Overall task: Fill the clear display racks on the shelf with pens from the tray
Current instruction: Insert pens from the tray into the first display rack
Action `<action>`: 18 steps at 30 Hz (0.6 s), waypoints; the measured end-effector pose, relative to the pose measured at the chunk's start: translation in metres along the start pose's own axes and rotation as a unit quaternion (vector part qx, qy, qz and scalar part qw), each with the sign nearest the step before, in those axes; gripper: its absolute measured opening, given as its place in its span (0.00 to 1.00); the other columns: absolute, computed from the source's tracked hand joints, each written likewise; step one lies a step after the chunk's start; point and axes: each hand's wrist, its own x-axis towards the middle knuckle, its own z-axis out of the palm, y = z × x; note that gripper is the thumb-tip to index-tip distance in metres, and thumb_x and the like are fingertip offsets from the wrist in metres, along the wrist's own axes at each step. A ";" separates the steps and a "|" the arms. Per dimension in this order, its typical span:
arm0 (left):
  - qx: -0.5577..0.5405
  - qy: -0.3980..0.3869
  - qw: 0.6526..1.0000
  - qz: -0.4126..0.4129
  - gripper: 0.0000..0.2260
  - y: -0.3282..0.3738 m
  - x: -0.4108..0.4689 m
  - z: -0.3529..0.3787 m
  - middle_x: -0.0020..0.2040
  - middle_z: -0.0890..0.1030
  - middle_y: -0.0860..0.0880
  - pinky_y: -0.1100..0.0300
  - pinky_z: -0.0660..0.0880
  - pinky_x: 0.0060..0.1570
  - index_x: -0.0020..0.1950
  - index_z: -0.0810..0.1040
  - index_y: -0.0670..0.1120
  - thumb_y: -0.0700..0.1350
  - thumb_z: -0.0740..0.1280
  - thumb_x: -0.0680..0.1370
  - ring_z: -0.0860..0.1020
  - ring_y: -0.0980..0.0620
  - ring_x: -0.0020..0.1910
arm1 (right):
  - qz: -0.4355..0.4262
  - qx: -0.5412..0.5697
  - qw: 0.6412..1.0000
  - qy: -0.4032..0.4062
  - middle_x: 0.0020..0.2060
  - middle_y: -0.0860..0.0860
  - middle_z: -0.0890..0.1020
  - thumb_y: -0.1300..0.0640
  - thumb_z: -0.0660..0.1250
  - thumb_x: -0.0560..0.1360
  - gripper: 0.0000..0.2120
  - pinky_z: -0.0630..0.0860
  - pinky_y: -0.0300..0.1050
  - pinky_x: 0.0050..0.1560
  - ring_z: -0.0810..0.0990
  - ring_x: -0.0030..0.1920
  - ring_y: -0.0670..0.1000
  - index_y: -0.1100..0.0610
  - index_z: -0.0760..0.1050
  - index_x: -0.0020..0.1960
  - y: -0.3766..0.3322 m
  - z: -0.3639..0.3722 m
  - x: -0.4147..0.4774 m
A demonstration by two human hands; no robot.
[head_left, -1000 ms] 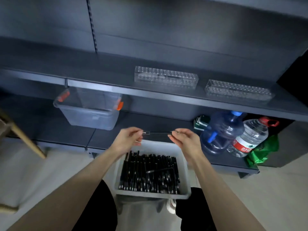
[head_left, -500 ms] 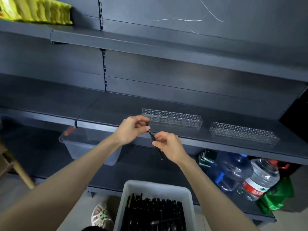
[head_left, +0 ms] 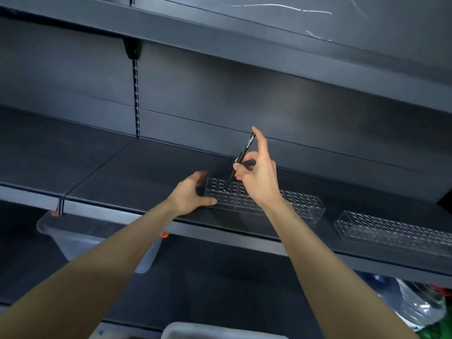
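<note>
A clear display rack (head_left: 300, 204) with rows of round holes lies on the dark shelf (head_left: 127, 177). My right hand (head_left: 259, 182) pinches a black pen (head_left: 241, 159) between thumb and fingers, index finger raised; the pen stands tilted with its lower tip in or at a hole near the rack's left end. My left hand (head_left: 189, 195) rests at the rack's left end, thumb along its front edge and fingers curved toward the back. A second clear rack (head_left: 391, 231) lies further right on the same shelf. Only the white rim of the tray (head_left: 195, 332) shows at the bottom edge.
A clear plastic bin (head_left: 73, 241) with orange clips sits on the lower shelf at left. Water bottles (head_left: 420, 307) and something green stand at the lower right. Another dark shelf (head_left: 220, 37) overhangs above.
The view has risen from the tray to the shelf. Both hands moved up and forward: the right hand turned the pen upright over the rack, the left hand let go of it and went to the rack's end.
</note>
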 end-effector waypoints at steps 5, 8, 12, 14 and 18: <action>-0.048 0.008 0.999 0.007 0.34 -0.011 0.007 0.011 0.62 0.75 0.48 0.56 0.74 0.60 0.69 0.67 0.42 0.41 0.77 0.66 0.74 0.53 0.59 | -0.025 0.014 0.999 0.025 0.38 0.51 0.80 0.63 0.65 0.76 0.28 0.77 0.59 0.51 0.81 0.40 0.58 0.36 0.60 0.63 0.003 0.014 0.010; -0.067 0.024 0.997 0.019 0.29 -0.012 0.003 0.012 0.56 0.77 0.49 0.62 0.76 0.53 0.63 0.72 0.43 0.41 0.78 0.65 0.76 0.52 0.56 | -0.046 0.007 0.998 0.031 0.38 0.52 0.80 0.63 0.64 0.76 0.26 0.76 0.59 0.52 0.81 0.41 0.58 0.37 0.61 0.63 0.005 0.022 0.010; -0.059 0.015 0.998 0.032 0.29 -0.009 -0.010 0.013 0.55 0.78 0.50 0.70 0.75 0.49 0.64 0.72 0.43 0.41 0.78 0.65 0.76 0.53 0.55 | -0.057 0.007 0.998 0.012 0.38 0.53 0.81 0.65 0.64 0.76 0.25 0.77 0.58 0.50 0.81 0.38 0.58 0.41 0.63 0.65 0.011 0.027 0.000; -0.055 0.009 0.998 0.034 0.31 -0.007 -0.015 0.014 0.55 0.77 0.50 0.70 0.74 0.50 0.66 0.71 0.42 0.41 0.78 0.65 0.76 0.54 0.55 | -0.056 0.003 0.998 -0.005 0.38 0.53 0.81 0.65 0.64 0.76 0.26 0.77 0.57 0.50 0.81 0.37 0.58 0.40 0.63 0.64 0.014 0.027 -0.004; -0.052 0.012 0.998 0.036 0.31 -0.002 -0.024 0.018 0.54 0.77 0.50 0.71 0.75 0.48 0.66 0.71 0.41 0.41 0.78 0.65 0.76 0.55 0.54 | -0.042 -0.002 0.998 -0.037 0.37 0.54 0.82 0.66 0.65 0.76 0.24 0.77 0.52 0.50 0.81 0.39 0.57 0.46 0.65 0.66 0.020 0.026 -0.010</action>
